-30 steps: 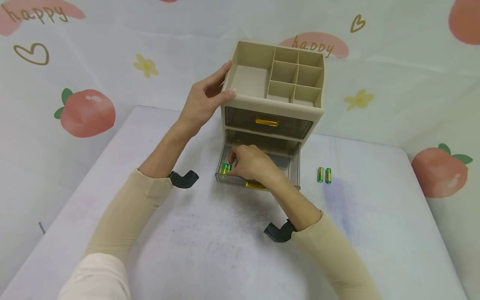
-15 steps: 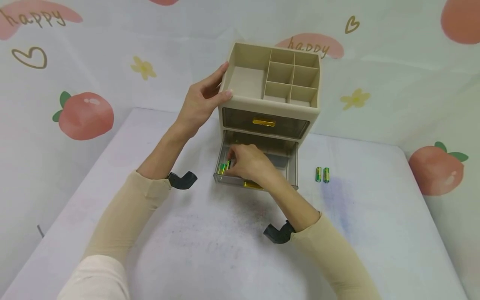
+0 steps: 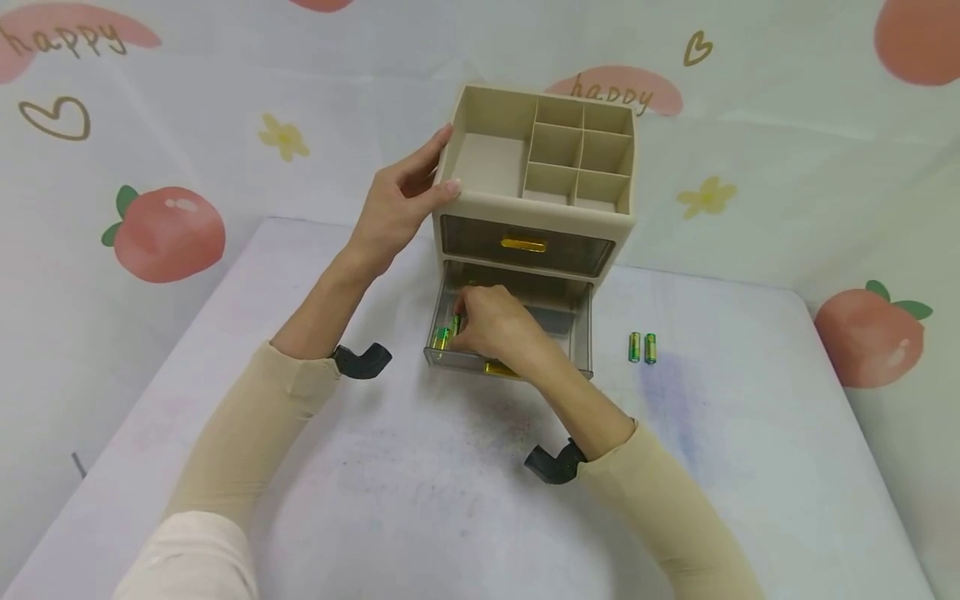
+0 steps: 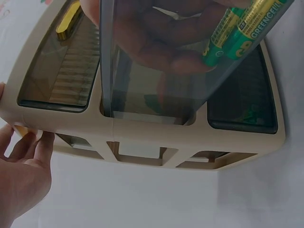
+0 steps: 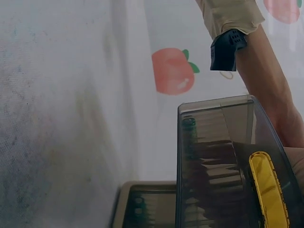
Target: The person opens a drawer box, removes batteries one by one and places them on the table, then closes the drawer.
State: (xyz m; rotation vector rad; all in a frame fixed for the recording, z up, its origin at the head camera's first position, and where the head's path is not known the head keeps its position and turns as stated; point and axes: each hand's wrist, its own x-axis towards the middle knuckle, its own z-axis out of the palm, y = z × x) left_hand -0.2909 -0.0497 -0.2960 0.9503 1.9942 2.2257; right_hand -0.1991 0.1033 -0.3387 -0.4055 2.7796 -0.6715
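A beige desktop drawer organizer (image 3: 536, 208) stands upright, its middle smoky clear drawer (image 3: 587, 333) pulled out. My left hand (image 3: 397, 200) holds the organizer's upper left side, thumb on the front rim; in the left wrist view its fingertips touch the side wall. Inside the pulled-out drawer, my right hand (image 3: 495, 325) pinches a green and yellow battery (image 3: 455, 323) at the drawer's left end. Next to that one lies another battery (image 4: 256, 23), seen through the drawer wall in the left wrist view. The right fingertips are partly hidden in the head view.
Two more batteries (image 3: 642, 348) stand side by side on the white table (image 3: 420, 500), right of the organizer. Above the pulled-out drawer is a shut drawer with a gold handle (image 3: 523, 245). A lower drawer (image 4: 247, 104) shows faint green shapes. A patterned cloth (image 3: 360, 67) hangs behind.
My right fingers have shifted slightly inside the drawer, and the battery at their tips shows more clearly now. The left hand keeps its hold; the whole head view has drifted a little.
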